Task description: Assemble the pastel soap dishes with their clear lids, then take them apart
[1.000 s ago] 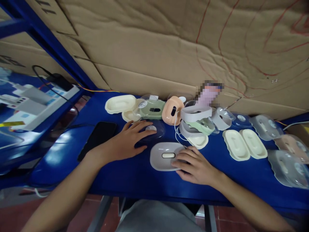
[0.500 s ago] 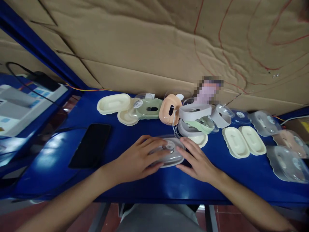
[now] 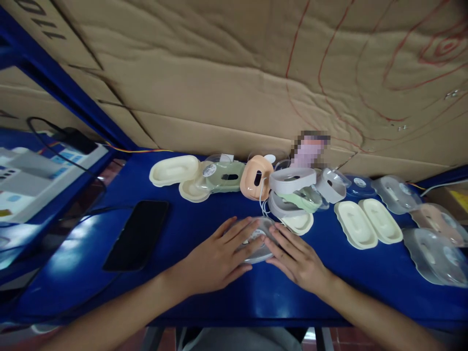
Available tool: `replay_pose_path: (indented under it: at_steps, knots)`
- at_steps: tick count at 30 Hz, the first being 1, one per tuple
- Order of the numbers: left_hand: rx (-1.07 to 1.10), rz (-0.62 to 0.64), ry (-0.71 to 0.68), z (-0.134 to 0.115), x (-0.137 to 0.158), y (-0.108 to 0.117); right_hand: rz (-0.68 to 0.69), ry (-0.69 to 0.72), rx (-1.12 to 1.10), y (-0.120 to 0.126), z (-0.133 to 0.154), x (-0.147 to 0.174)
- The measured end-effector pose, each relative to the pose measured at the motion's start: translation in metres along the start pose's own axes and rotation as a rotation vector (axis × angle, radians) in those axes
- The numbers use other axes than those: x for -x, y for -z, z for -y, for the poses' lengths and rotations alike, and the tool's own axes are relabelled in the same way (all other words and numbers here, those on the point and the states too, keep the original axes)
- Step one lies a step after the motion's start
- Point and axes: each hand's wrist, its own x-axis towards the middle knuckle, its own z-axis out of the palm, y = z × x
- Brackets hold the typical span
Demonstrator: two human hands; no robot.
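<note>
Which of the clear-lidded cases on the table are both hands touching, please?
The grey case directly between the left hand and the right hand; the others lie farther back or off to the right, untouched.

Left grip: palm down, fingers extended inward | right grip: palm down, fingers slightly spread, angled forward-left | fingertips close together | left forearm, right forearm: bare, converging from lower corners

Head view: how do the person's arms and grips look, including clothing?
The left grip and right grip are ungloved human hands without visible rings. The slim left forearm and right forearm show no sleeves or watches. A grey garment shows below.
</note>
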Motion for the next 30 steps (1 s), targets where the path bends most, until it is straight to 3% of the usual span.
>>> replay_pose_path:
  at_steps: [6,14,23,30]
  knots:
    - [-0.002,-0.02,0.021,-0.001,-0.001,-0.004,0.01,0.007,-0.005,-0.004,-0.003,-0.002]
    - [0.001,-0.164,0.015,0.001,0.003,-0.027,0.03,0.03,-0.041,-0.008,-0.006,0.0]
    - [0.063,-0.139,-0.039,-0.008,-0.004,-0.015,-0.01,0.067,-0.049,-0.003,0.004,0.006]
    - [0.206,-0.254,-0.154,-0.015,0.003,-0.026,0.14,-0.115,-0.079,0.015,0.034,0.029]
